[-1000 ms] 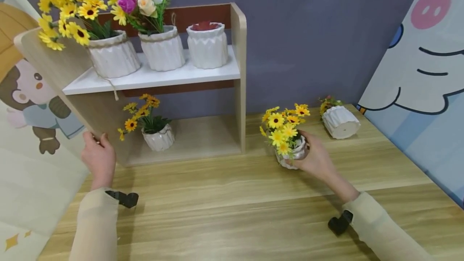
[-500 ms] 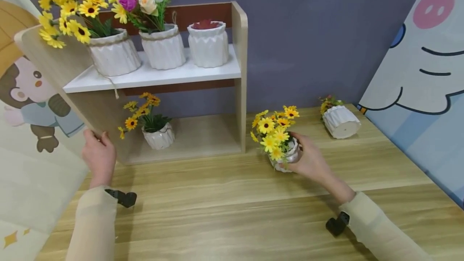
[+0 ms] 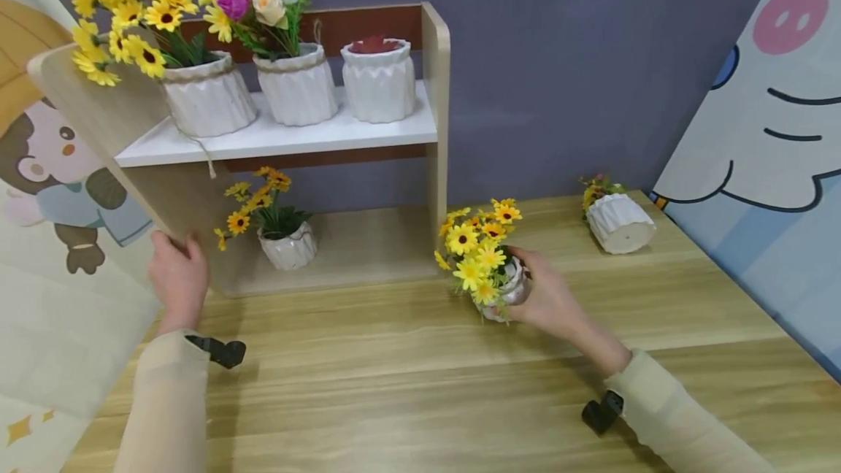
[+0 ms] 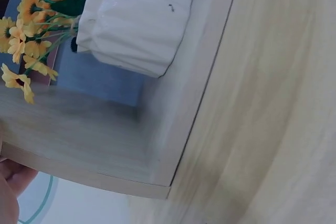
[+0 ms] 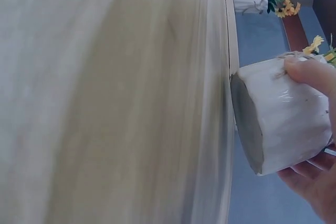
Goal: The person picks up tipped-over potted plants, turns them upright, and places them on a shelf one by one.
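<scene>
My left hand (image 3: 177, 276) grips the front edge of the left side panel of a small wooden shelf (image 3: 439, 181). In the left wrist view its fingers (image 4: 18, 177) curl at that panel's edge. With my right hand (image 3: 548, 298) I hold a white ceramic flowerpot (image 3: 515, 285) of yellow daisy-like flowers (image 3: 474, 258), just right of the shelf's lower front corner. Thumb and fingers wrap the pot's sides. Tilted, the pot shows its underside in the right wrist view, close to the tabletop (image 5: 131, 103). A smaller-looking pot of orange-yellow flowers (image 3: 289, 248) stands in the lower compartment, towards the left.
On the white upper shelf board (image 3: 282, 141) stand a yellow sunflower pot (image 3: 210, 101), a mixed-flower pot (image 3: 298, 90) and a pot with a red plant (image 3: 379, 86). Another white flowerpot (image 3: 620, 223) lies on its side at the back right. A dark wall (image 3: 558, 79) rises behind.
My right hand has moved left and slightly nearer, bringing the flowerpot of yellow flowers towards the shelf. My left hand stays on the side panel.
</scene>
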{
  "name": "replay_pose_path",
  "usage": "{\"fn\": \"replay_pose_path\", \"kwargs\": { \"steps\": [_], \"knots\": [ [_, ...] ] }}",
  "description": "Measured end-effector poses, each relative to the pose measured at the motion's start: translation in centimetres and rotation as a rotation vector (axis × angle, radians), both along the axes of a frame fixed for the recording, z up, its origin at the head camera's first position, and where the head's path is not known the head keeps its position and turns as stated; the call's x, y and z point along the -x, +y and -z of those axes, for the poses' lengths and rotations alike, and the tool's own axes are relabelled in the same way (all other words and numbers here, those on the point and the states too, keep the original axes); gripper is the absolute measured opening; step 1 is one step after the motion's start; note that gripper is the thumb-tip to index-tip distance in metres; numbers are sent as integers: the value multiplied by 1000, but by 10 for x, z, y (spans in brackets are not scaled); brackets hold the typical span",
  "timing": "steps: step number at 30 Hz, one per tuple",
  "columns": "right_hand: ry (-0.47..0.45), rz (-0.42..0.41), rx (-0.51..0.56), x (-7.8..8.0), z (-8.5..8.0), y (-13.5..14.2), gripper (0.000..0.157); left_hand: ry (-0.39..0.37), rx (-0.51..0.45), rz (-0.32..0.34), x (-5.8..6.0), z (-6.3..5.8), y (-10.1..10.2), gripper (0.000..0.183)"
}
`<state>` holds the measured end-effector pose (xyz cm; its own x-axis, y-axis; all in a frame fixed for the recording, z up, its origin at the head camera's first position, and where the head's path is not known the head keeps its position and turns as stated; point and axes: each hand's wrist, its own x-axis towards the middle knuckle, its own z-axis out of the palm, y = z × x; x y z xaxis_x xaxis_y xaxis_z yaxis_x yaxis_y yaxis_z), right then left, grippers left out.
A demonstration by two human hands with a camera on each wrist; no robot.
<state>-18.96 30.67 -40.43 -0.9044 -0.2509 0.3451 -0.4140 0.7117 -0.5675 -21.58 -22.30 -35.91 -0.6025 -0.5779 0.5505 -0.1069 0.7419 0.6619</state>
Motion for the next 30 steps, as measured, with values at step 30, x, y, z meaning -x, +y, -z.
{"fn": "replay_pose_path", "kwargs": {
  "steps": [30],
  "knots": [
    [54,-108,5,-12,-6,-42,101,52,-219,-19,15,-23,-4,44]
  ]
}}
